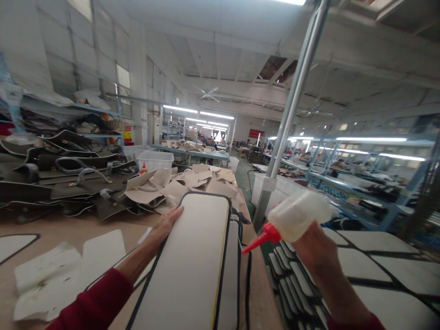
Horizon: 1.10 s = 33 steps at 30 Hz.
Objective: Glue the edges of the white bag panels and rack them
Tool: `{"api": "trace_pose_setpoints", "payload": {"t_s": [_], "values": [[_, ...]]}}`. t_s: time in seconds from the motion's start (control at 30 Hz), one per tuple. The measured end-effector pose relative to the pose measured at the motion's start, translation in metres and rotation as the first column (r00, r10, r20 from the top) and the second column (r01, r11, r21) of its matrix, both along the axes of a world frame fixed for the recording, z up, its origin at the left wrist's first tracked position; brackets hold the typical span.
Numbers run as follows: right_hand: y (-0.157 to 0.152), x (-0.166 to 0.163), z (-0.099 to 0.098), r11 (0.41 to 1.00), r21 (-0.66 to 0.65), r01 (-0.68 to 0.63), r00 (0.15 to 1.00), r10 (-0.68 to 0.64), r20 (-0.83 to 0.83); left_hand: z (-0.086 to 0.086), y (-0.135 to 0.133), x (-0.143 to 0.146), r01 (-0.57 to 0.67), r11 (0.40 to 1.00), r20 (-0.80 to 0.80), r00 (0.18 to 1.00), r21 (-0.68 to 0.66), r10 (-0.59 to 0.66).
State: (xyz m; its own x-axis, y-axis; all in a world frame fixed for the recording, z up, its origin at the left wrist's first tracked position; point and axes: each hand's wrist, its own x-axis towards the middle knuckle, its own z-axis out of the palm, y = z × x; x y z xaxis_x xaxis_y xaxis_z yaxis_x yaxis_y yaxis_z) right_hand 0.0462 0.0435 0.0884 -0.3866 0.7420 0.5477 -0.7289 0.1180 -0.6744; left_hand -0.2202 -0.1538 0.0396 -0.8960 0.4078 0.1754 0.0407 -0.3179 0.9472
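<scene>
A long white panel with rounded corners and a dark edge (192, 256) lies before me, on top of other similar panels. My left hand (171, 223) rests on its left edge near the far end, fingers laid along the surface. In my right hand (318, 250) is a translucent squeeze bottle with a red nozzle (295, 215), tilted so that the tip points down and left. The tip is just right of the panels, and a thin strand seems to run from it toward them. A yellowish line follows the panel's right edge.
Dark bag pieces with handles (79, 169) are heaped at the left, beige pieces (206, 178) further back. White scraps (48, 279) lie left of my arm. A metal post (292, 91) stands at the right, with stacked dark-edged panels (295, 279) below. Another red-tipped bottle (143, 168) stands behind.
</scene>
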Motion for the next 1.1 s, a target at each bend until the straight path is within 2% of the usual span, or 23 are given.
{"api": "trace_pose_setpoints", "payload": {"t_s": [0.07, 0.13, 0.23, 0.3, 0.37, 0.43, 0.47, 0.5, 0.57, 0.67, 0.77, 0.87, 0.97, 1.03, 1.1], "values": [[-0.003, 0.001, -0.003, 0.997, -0.07, 0.022, 0.999, -0.025, -0.035, 0.004, 0.003, -0.012, -0.02, 0.982, 0.173, 0.985, 0.186, -0.013], [-0.002, 0.004, -0.007, 0.99, -0.124, 0.063, 0.993, -0.074, -0.087, 0.005, 0.004, -0.023, -0.157, 0.929, 0.311, 0.949, 0.334, 0.049], [-0.004, 0.015, -0.027, 0.977, -0.192, 0.093, 0.987, -0.117, -0.115, -0.006, 0.0, -0.037, -0.35, 0.843, 0.414, 0.894, 0.409, 0.17], [-0.012, 0.022, -0.058, 0.956, -0.281, 0.086, 0.989, -0.117, -0.095, -0.02, -0.005, -0.039, -0.414, 0.803, 0.477, 0.859, 0.428, 0.189], [-0.028, 0.022, -0.1, 0.918, -0.397, 0.007, 0.997, -0.035, -0.063, -0.035, -0.005, -0.034, -0.452, 0.78, 0.536, 0.825, 0.433, 0.18], [-0.049, 0.013, -0.142, 0.863, -0.489, -0.124, 0.992, 0.116, -0.048, -0.049, -0.001, -0.022, -0.468, 0.771, 0.583, 0.797, 0.432, 0.156], [-0.06, 0.006, -0.158, 0.814, -0.523, -0.253, 0.958, 0.286, -0.019, -0.055, 0.003, -0.014, -0.468, 0.771, 0.602, 0.786, 0.432, 0.14], [-0.07, -0.002, -0.168, 0.779, -0.542, -0.316, 0.931, 0.364, -0.021, -0.06, 0.008, -0.004, -0.465, 0.773, 0.616, 0.778, 0.431, 0.124], [-0.087, -0.018, -0.17, 0.755, -0.547, -0.362, 0.92, 0.384, -0.079, -0.069, 0.018, 0.016, -0.451, 0.782, 0.636, 0.766, 0.43, 0.093], [-0.1, -0.032, -0.144, 0.75, -0.58, -0.317, 0.948, 0.276, -0.16, -0.08, 0.026, 0.045, -0.432, 0.794, 0.665, 0.745, 0.428, 0.047], [-0.101, -0.033, -0.124, 0.725, -0.633, -0.27, 0.963, 0.216, -0.164, -0.091, 0.025, 0.067, -0.387, 0.8, 0.686, 0.726, 0.459, -0.043], [-0.092, -0.029, -0.126, 0.73, -0.643, -0.232, 0.973, 0.187, -0.138, -0.101, 0.017, 0.083, -0.249, 0.812, 0.674, 0.705, 0.528, -0.221], [-0.08, -0.022, -0.133, 0.751, -0.635, -0.181, 0.983, 0.132, -0.124, -0.112, 0.005, 0.096, -0.064, 0.774, 0.592, 0.685, 0.63, -0.425], [-0.07, -0.015, -0.133, 0.765, -0.627, -0.15, 0.988, 0.096, -0.119, -0.121, -0.007, 0.099, 0.0, 0.741, 0.523, 0.708, 0.672, -0.475], [-0.061, -0.005, -0.134, 0.779, -0.617, -0.116, 0.991, 0.054, -0.119, -0.13, -0.024, 0.096, 0.01, 0.749, 0.491, 0.75, 0.663, -0.444]]}}
